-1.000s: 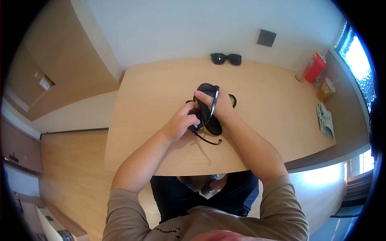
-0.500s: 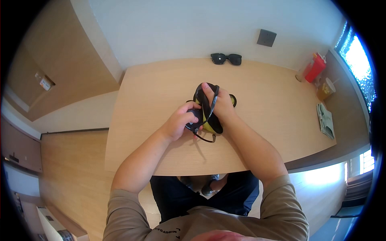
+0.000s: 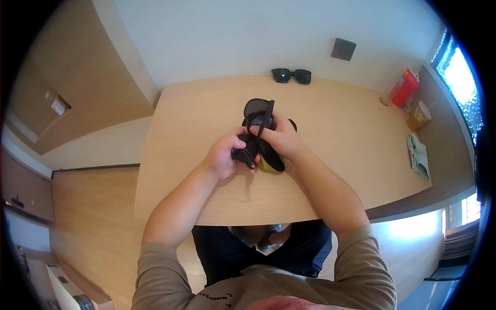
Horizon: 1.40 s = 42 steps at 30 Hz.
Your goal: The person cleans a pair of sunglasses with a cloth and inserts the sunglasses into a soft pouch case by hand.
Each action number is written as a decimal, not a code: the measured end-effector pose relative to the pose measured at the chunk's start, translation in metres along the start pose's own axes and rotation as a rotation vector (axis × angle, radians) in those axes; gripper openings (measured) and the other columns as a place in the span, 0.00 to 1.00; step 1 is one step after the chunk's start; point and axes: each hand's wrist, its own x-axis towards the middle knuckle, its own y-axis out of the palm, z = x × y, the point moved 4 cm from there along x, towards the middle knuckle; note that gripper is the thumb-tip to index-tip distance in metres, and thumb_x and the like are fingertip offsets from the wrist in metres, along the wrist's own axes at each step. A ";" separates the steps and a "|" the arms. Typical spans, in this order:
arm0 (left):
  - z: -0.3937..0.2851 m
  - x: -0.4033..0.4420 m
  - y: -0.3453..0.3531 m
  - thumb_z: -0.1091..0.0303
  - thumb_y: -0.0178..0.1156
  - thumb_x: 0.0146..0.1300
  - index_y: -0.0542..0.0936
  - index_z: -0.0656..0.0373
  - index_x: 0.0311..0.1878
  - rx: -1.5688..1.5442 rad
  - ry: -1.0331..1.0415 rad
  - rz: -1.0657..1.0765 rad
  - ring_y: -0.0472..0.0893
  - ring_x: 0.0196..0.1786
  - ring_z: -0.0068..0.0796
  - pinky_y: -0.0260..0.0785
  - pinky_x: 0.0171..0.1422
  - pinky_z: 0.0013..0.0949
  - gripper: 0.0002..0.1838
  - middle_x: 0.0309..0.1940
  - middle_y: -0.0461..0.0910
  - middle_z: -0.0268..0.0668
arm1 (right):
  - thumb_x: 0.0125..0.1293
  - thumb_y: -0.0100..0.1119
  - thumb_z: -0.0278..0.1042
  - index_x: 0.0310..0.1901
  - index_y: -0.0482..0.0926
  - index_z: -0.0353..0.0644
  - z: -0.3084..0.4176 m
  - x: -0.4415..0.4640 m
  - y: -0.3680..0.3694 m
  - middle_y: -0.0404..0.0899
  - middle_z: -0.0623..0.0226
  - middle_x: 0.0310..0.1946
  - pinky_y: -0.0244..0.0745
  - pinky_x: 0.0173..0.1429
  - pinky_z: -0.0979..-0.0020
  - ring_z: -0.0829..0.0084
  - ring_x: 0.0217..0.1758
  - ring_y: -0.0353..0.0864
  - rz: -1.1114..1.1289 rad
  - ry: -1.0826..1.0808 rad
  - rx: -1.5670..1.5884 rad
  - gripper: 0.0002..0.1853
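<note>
My left hand (image 3: 223, 154) is closed on a dark pair of glasses (image 3: 245, 153), held just above the table. Beside it my right hand (image 3: 280, 135) grips a black case (image 3: 257, 111) with a yellow-green part (image 3: 270, 163) at its lower end. A dark band or temple arm crosses the case near my right thumb. The two hands nearly touch, and the fingers under the things are partly hidden. Another pair of black sunglasses (image 3: 291, 76) lies at the table's back edge.
On the right of the wooden table (image 3: 186, 119) stand a red container (image 3: 405, 88) and a cup with a straw (image 3: 419, 114). A folded cloth or paper (image 3: 418, 156) lies nearer the front. A grey wall plate (image 3: 343, 49) is above.
The dark glasses in my left hand have turned, and their hanging temple arm no longer shows below. The upper part of the black case has shifted up and left, its grey inner face now visible.
</note>
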 end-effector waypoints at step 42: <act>0.003 -0.007 0.032 0.43 0.50 0.71 0.68 0.50 0.57 0.034 -0.045 0.065 0.79 0.41 0.28 0.77 0.39 0.40 0.23 0.43 0.76 0.33 | 0.51 0.72 0.28 0.58 0.61 0.34 -0.007 -0.002 0.005 0.77 0.58 0.44 0.78 0.48 0.71 0.72 0.45 0.79 -0.294 -0.251 -0.030 0.36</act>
